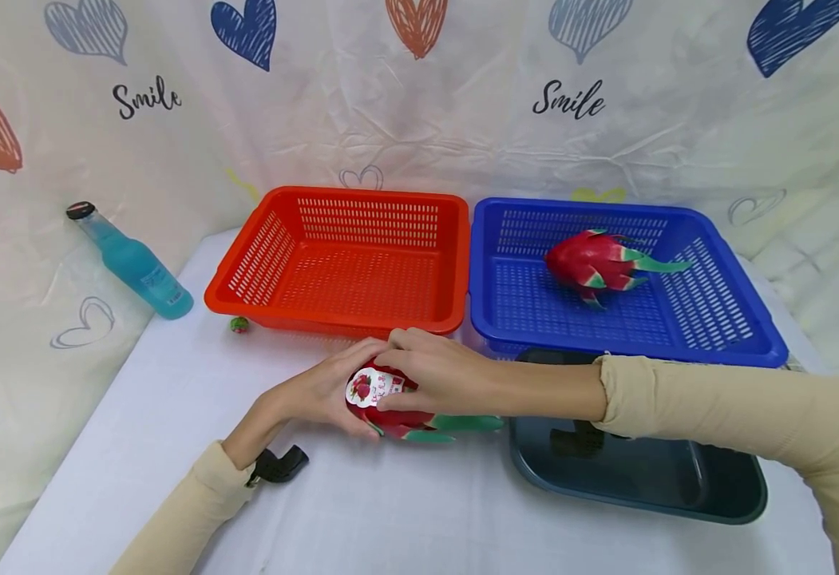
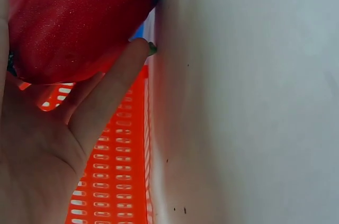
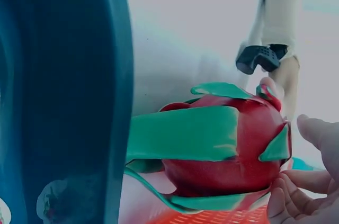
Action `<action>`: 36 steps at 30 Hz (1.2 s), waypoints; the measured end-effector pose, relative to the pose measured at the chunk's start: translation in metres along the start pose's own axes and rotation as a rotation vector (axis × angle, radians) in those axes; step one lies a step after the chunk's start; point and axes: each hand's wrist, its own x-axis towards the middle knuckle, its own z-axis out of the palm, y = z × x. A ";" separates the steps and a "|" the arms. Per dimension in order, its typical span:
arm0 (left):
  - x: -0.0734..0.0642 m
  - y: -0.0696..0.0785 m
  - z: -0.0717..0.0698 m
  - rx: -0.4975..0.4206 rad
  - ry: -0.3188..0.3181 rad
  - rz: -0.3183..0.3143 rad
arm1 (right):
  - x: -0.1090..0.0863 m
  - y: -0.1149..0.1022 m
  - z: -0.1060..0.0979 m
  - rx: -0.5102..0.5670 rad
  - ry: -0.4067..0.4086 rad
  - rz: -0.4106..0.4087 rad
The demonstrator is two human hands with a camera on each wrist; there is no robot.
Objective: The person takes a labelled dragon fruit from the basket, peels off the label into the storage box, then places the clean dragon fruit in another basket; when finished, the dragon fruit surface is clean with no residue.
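A red dragon fruit (image 1: 408, 421) with green leafy tips lies low over the white table in front of the red basket, a white oval sticker (image 1: 370, 388) on its rounded end. My left hand (image 1: 322, 391) holds that end from the left, fingers spread around the red skin (image 2: 69, 28) in the left wrist view. From the right, my right hand (image 1: 448, 371) reaches across the top, its thumb at the sticker's edge and its fingers curled over the far side. The right wrist view shows the fruit's leaves (image 3: 185, 133) pointing toward the dark tray.
Behind stand a red basket (image 1: 336, 323) and a blue basket (image 1: 627, 347) containing another dragon fruit (image 1: 584, 262). A dark tray (image 1: 649, 487) sits under my right forearm. At left are a blue bottle (image 1: 139, 267) and a small green-and-red ball (image 1: 239, 324).
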 end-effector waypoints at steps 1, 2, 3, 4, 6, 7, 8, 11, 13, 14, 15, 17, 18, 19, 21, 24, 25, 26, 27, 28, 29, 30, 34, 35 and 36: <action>0.000 0.000 0.000 0.001 0.000 -0.001 | 0.001 0.000 0.000 0.000 -0.001 0.004; 0.000 0.000 0.000 -0.001 0.001 -0.005 | 0.001 -0.001 0.000 0.001 -0.002 0.008; 0.001 -0.001 0.000 -0.001 0.002 -0.005 | 0.002 -0.001 0.000 0.004 -0.004 0.013; 0.001 -0.001 0.000 -0.001 0.003 -0.005 | 0.002 -0.001 0.000 0.007 -0.004 0.018; 0.001 -0.002 0.000 0.001 0.004 -0.003 | 0.003 -0.001 0.001 0.014 -0.007 0.026; 0.001 -0.002 0.001 -0.002 0.004 -0.005 | 0.003 -0.001 0.002 0.019 -0.006 0.029; 0.001 -0.002 0.001 -0.005 0.003 -0.007 | 0.004 -0.001 0.002 0.024 -0.005 0.032; 0.001 -0.002 0.001 -0.016 0.000 -0.012 | 0.005 0.000 0.004 0.050 0.004 0.032; 0.001 -0.001 0.001 -0.027 -0.003 -0.017 | 0.006 0.000 0.004 0.068 0.008 0.035; 0.001 -0.001 0.000 -0.031 -0.004 -0.019 | 0.007 0.000 0.004 0.078 0.008 0.037; 0.001 -0.001 0.000 -0.036 -0.004 -0.021 | 0.007 -0.001 0.004 0.087 0.008 0.039; 0.001 0.000 0.000 -0.039 -0.004 -0.024 | 0.009 -0.001 0.004 0.100 0.003 0.049; 0.001 0.000 0.000 -0.040 -0.004 -0.025 | 0.009 -0.001 0.004 0.106 -0.001 0.055; 0.001 0.000 0.000 -0.040 -0.004 -0.025 | 0.010 -0.002 0.004 0.110 -0.002 0.058; 0.001 0.000 0.000 -0.042 -0.005 -0.024 | 0.010 -0.002 0.005 0.121 -0.002 0.067; 0.001 -0.001 0.000 -0.053 -0.010 -0.024 | 0.011 -0.003 0.005 0.144 0.000 0.081; 0.001 -0.001 0.000 -0.054 -0.012 -0.024 | 0.011 -0.003 0.005 0.153 0.001 0.086; 0.001 -0.001 0.000 -0.057 -0.013 -0.025 | 0.011 -0.004 0.005 0.165 0.000 0.094; 0.001 -0.001 0.000 -0.056 -0.015 -0.026 | 0.011 -0.004 0.004 0.177 -0.001 0.102; 0.000 -0.001 0.000 -0.056 -0.015 -0.028 | 0.011 -0.004 0.005 0.186 -0.001 0.109; 0.000 -0.001 0.000 -0.051 -0.015 -0.028 | 0.011 -0.004 0.005 0.197 0.000 0.116; 0.000 -0.001 0.000 -0.047 -0.014 -0.029 | 0.011 -0.004 0.005 0.208 0.000 0.121; 0.000 -0.001 0.000 -0.040 -0.016 -0.031 | 0.012 -0.003 0.005 0.234 0.008 0.129; 0.000 -0.001 -0.001 -0.041 -0.016 -0.030 | 0.012 -0.003 0.005 0.240 0.011 0.128; -0.001 0.000 -0.001 -0.042 -0.016 -0.030 | 0.013 -0.003 0.006 0.245 0.014 0.129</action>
